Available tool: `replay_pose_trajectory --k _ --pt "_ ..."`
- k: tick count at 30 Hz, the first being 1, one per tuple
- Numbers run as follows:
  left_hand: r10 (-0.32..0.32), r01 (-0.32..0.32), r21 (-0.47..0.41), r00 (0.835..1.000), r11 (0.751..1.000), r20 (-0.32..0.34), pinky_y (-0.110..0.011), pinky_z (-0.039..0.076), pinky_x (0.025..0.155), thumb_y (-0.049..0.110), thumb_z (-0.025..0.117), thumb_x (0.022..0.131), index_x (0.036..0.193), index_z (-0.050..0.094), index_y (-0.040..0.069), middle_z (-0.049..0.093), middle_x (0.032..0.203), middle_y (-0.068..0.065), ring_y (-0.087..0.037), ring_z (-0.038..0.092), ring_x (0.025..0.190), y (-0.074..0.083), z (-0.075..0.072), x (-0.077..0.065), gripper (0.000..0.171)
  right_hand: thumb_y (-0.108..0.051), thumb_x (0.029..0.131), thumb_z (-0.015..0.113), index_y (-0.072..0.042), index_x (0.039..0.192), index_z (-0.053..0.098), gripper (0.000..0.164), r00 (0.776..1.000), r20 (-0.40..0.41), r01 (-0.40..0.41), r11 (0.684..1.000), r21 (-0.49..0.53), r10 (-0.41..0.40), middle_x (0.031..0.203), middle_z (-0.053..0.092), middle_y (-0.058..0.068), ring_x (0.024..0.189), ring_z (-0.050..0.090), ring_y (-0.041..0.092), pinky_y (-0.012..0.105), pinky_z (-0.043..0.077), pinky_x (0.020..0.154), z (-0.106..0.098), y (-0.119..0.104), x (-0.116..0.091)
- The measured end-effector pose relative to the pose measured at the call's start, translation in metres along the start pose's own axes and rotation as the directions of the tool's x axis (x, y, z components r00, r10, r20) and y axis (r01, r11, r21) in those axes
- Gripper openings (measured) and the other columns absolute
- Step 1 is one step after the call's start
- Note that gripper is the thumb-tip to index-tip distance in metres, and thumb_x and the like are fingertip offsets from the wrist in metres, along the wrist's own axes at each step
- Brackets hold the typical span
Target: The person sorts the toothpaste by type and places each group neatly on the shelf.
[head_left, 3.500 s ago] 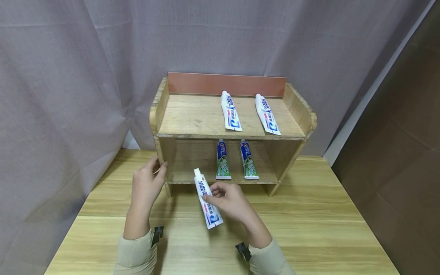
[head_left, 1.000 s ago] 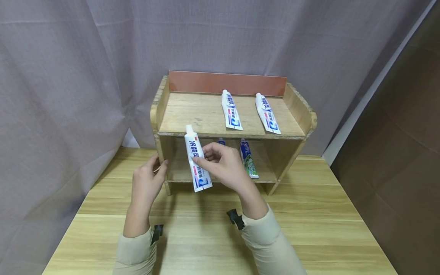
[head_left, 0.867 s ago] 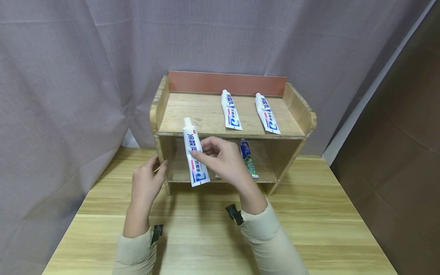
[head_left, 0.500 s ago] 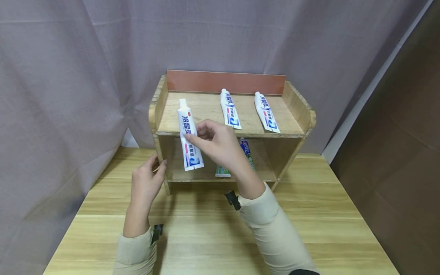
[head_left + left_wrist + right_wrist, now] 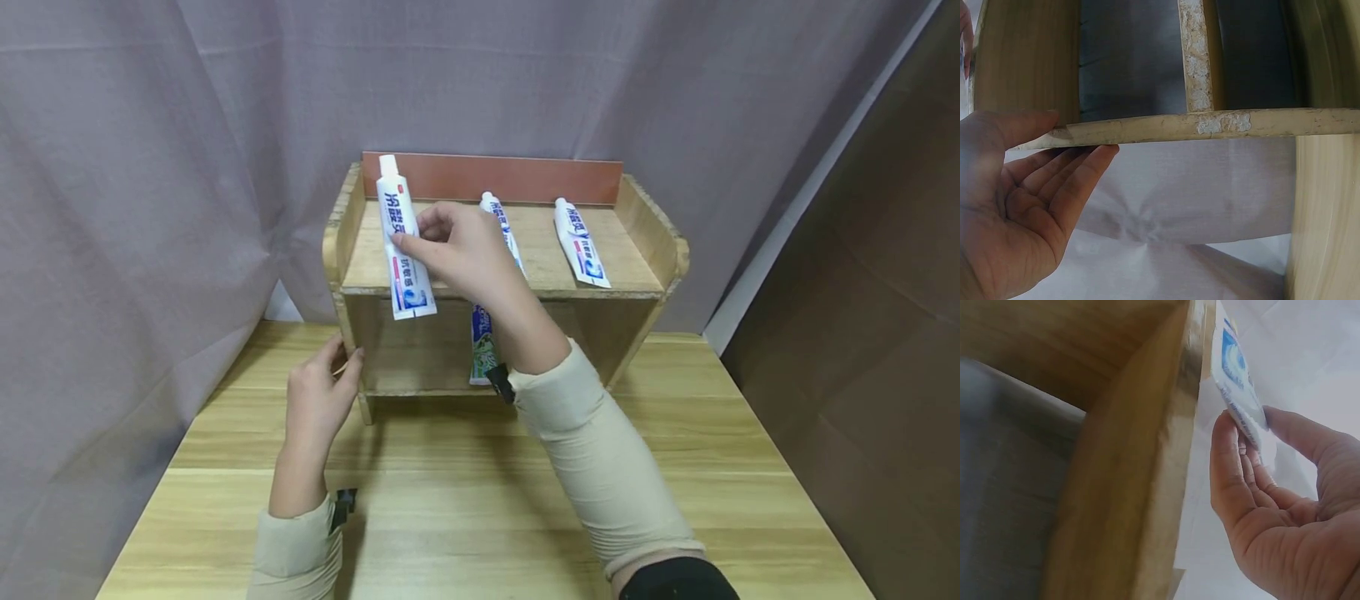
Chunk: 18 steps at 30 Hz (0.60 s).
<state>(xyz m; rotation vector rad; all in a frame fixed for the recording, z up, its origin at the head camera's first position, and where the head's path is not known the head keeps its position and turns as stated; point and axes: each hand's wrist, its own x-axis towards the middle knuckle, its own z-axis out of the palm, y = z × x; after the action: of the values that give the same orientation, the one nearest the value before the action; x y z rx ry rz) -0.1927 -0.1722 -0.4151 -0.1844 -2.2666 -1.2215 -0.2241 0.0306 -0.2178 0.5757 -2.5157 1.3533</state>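
My right hand [image 5: 472, 254] pinches a white toothpaste tube [image 5: 408, 287] between thumb and fingers, its cap pointing up and away. The tube overlaps the left part of the wooden rack's [image 5: 540, 250] upper board in the head view. In the right wrist view the tube [image 5: 1235, 369] is seen nearly edge-on, close to the rack's wood. My left hand [image 5: 321, 396] grips the front edge of the rack's left side panel; in the left wrist view its thumb and fingers [image 5: 1094, 172] lie on opposite faces of the panel.
Two more white toothpaste tubes lie on the upper board, one partly covered by my right hand, the other [image 5: 581, 246] farther right. Below, a blue-green tube [image 5: 481, 346] shows beside my forearm, which hides its neighbour. A grey curtain [image 5: 480, 75] hangs behind the wooden table [image 5: 420, 500].
My right hand has lifted the white tube from low in front of the rack up and slightly left, to the upper board's level. My left hand has stayed on the side panel.
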Motion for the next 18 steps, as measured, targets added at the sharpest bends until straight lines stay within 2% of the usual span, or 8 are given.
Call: replay_pose_trajectory --k 4,8,12,18 --pt "-0.002 0.002 -0.001 1.000 1.000 -0.002 -0.038 0.064 0.078 0.016 0.066 0.097 0.121 0.069 0.000 0.072 0.111 -0.023 -0.036 0.072 0.101 0.000 0.000 0.000 0.028 -0.028 0.089 0.079 -0.004 0.099 0.070 0.027 0.997 0.014 -0.072 0.997 -0.008 0.073 0.087 0.071 0.003 0.075 0.069 0.014 0.024 0.062 0.066 -0.005 -0.006 0.015" --pt "0.004 -0.004 -0.003 1.000 1.000 0.004 -0.038 0.064 0.079 0.016 0.066 0.098 0.120 0.069 0.000 0.072 0.111 -0.022 -0.037 0.071 0.102 0.000 0.002 0.000 0.027 -0.031 0.090 0.078 -0.004 0.104 0.071 0.031 0.990 0.014 -0.139 0.988 -0.073 0.140 0.091 0.071 0.003 0.076 0.068 0.014 0.022 0.061 0.068 -0.011 -0.007 0.029" --pt "0.006 -0.006 -0.003 1.000 1.000 0.012 -0.037 0.064 0.078 0.016 0.065 0.098 0.121 0.068 0.000 0.071 0.112 -0.023 -0.037 0.071 0.102 0.001 0.002 0.001 0.028 -0.032 0.092 0.076 -0.003 0.108 0.072 0.033 0.979 0.037 -0.195 0.974 -0.112 0.200 0.095 0.071 0.004 0.077 0.071 0.015 0.024 0.062 0.071 -0.013 -0.007 0.041" --pt "-0.010 0.011 -0.003 1.000 1.000 0.015 -0.037 0.064 0.079 0.016 0.066 0.098 0.123 0.068 0.001 0.071 0.114 -0.022 -0.036 0.071 0.103 0.002 0.002 0.001 0.029 -0.033 0.092 0.075 -0.005 0.100 0.075 0.029 0.965 0.057 -0.242 0.951 -0.194 0.257 0.089 0.073 0.005 0.079 0.071 0.019 0.023 0.059 0.069 -0.011 -0.005 0.056"
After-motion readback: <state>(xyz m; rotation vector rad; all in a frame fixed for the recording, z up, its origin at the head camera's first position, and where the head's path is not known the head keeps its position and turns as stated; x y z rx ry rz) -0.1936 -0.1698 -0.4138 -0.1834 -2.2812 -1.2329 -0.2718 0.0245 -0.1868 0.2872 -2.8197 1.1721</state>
